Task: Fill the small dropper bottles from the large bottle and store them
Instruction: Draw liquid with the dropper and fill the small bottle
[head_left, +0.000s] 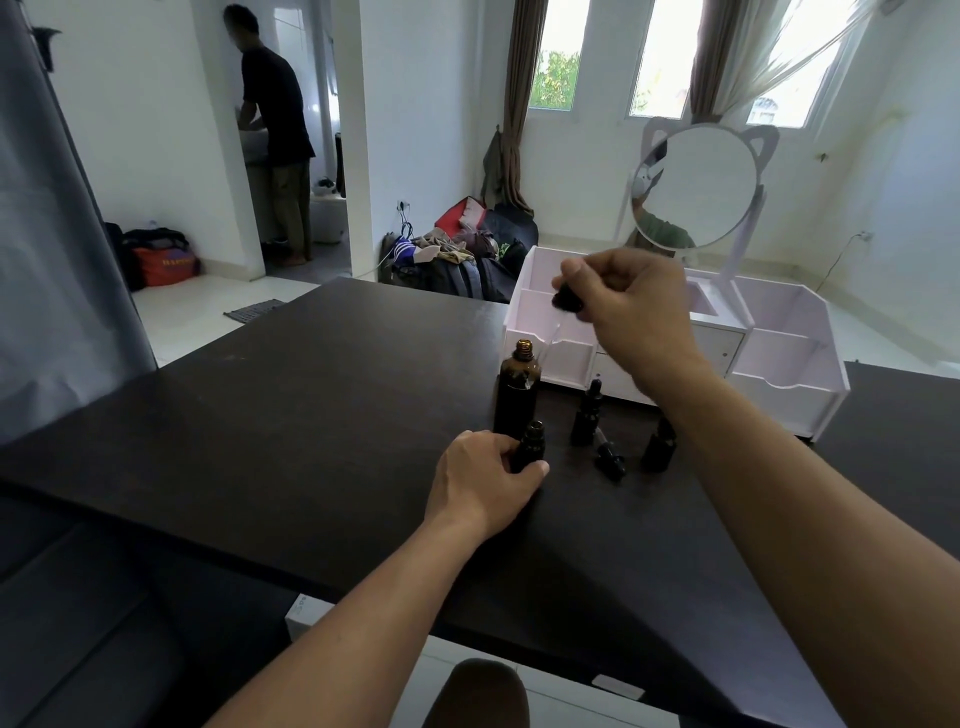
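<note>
The large amber bottle (518, 391) stands uncapped on the dark table (291, 415). Just in front of it my left hand (483, 480) grips a small open dropper bottle (531, 448) standing on the table. Above and to the right, my right hand (631, 306) pinches the black bulb of a dropper (566, 302); its clear glass tube slants down toward the large bottle's shoulder. Two capped small bottles stand to the right, one (587, 415) nearer the large bottle and another (660, 446) partly behind my right forearm. A loose dropper cap (608, 457) lies between them.
A white organiser (779, 364) with open compartments and a round cat-ear mirror (693, 187) sits at the table's far right. Another person stands in a doorway at the back left. Bags and clothes lie on the floor beyond the table.
</note>
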